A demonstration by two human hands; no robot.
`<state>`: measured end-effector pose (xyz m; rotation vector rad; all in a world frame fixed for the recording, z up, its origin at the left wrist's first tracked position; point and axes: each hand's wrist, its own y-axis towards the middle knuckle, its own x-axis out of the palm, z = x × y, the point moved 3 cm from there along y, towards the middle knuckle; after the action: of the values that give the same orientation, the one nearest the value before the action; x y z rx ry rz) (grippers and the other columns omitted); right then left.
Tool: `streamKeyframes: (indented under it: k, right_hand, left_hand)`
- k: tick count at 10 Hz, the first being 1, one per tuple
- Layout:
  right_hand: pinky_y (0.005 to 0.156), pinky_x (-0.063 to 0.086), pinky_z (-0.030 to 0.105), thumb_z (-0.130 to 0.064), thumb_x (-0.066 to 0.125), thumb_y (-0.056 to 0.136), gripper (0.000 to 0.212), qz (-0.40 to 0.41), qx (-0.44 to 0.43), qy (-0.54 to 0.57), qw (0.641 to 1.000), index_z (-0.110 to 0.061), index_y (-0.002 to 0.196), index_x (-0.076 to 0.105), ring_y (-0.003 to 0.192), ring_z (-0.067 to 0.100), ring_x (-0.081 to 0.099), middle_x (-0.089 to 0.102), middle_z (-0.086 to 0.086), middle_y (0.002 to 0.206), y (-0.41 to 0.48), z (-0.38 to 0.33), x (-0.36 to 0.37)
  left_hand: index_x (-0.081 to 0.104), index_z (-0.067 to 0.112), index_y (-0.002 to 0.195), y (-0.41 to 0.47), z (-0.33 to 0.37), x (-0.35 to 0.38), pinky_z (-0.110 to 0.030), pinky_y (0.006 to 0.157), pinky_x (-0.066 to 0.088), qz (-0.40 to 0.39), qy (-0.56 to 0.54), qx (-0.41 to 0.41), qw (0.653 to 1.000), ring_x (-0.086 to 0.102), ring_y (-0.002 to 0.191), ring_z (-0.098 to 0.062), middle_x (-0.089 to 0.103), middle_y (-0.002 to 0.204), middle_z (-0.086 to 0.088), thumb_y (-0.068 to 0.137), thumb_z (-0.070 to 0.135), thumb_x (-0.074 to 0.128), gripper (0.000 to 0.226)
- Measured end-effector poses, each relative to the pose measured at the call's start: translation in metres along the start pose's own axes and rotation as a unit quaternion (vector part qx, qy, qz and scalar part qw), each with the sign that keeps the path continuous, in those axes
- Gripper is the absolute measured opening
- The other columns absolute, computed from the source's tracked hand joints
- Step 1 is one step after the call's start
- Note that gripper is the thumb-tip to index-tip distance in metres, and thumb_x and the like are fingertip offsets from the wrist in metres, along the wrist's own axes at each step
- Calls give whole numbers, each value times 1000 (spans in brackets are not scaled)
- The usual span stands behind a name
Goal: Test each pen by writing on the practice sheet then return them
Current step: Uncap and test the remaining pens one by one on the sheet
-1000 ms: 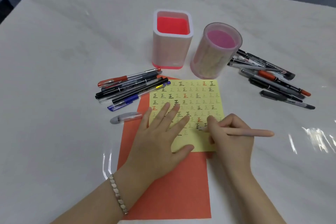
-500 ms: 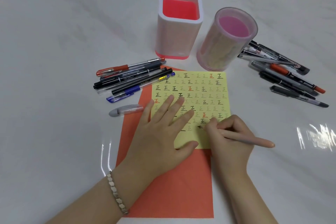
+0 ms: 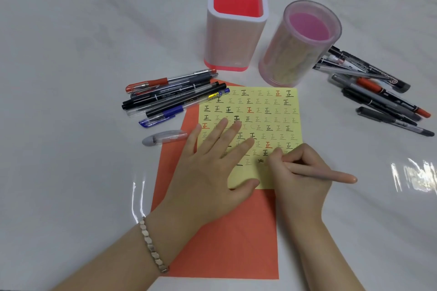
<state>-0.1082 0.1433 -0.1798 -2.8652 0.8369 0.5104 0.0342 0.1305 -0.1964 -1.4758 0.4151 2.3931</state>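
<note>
A yellow practice sheet with rows of written characters lies on an orange paper. My left hand presses flat on the sheet's left part, fingers spread. My right hand grips a peach-coloured pen, its tip down on the sheet near the lower rows beside a fresh dark mark. A clear pen cap lies left of the orange paper. Several pens lie in a pile to the upper left of the sheet. More pens lie at the right.
Two holders stand behind the sheet: a square white one with a red floor and a round clear one with a pink floor. The white table has glossy glare at the right. A bracelet is on my left wrist.
The view has shifted closer and slightly lower. My right hand has made small strokes with the pen, adding ink to the mark on the sheet. My left hand stays flat on the sheet.
</note>
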Motion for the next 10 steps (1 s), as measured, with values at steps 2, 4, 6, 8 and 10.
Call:
streamKeyframes:
  k: [2, 4, 6, 8, 10]
  right_hand:
    - [46, 31, 8, -5, 63, 74, 40, 1, 0, -5, 1000, -13, 48, 34, 43, 4, 35, 35, -9, 41, -1, -1, 0]
    - [47, 31, 7, -4, 63, 74, 40, 15, 9, 6, 1000, -12, 48, 33, 44, 3, 37, 35, -10, 41, 0, 0, -2]
    - [47, 31, 7, -4, 63, 74, 41, 10, 13, 8, 1000, -13, 48, 33, 43, 3, 37, 35, -11, 39, 0, 0, -1]
    - [46, 31, 7, -1, 60, 72, 38, 15, 11, -1, 1000, -10, 48, 32, 43, 5, 35, 34, -5, 44, 0, -3, -1]
    - [47, 31, 6, -1, 59, 72, 37, 15, 8, -1, 1000, -9, 48, 32, 43, 4, 36, 34, -5, 44, 0, -3, -1]
  left_hand:
    - [51, 32, 131, 0, 0, 1, -47, 111, 12, -1, 4, -1, 1000, 25, 139, -13, 37, 147, 4, 76, 62, 42, 63]
    - [53, 31, 130, 0, 0, 0, -46, 112, 12, 10, -1, 2, 1000, 27, 139, -14, 39, 146, 3, 76, 61, 42, 62]
    - [53, 31, 129, 0, 1, 1, -46, 112, 12, 15, -4, 2, 1000, 27, 138, -13, 40, 146, 3, 76, 61, 43, 62]
    - [52, 32, 130, 0, 0, 1, -46, 112, 11, 9, -2, 0, 1000, 25, 139, -13, 38, 147, 4, 77, 62, 42, 62]
    - [51, 32, 130, 0, 0, 1, -46, 112, 10, 11, -3, 1, 1000, 25, 139, -13, 38, 147, 4, 77, 62, 43, 62]
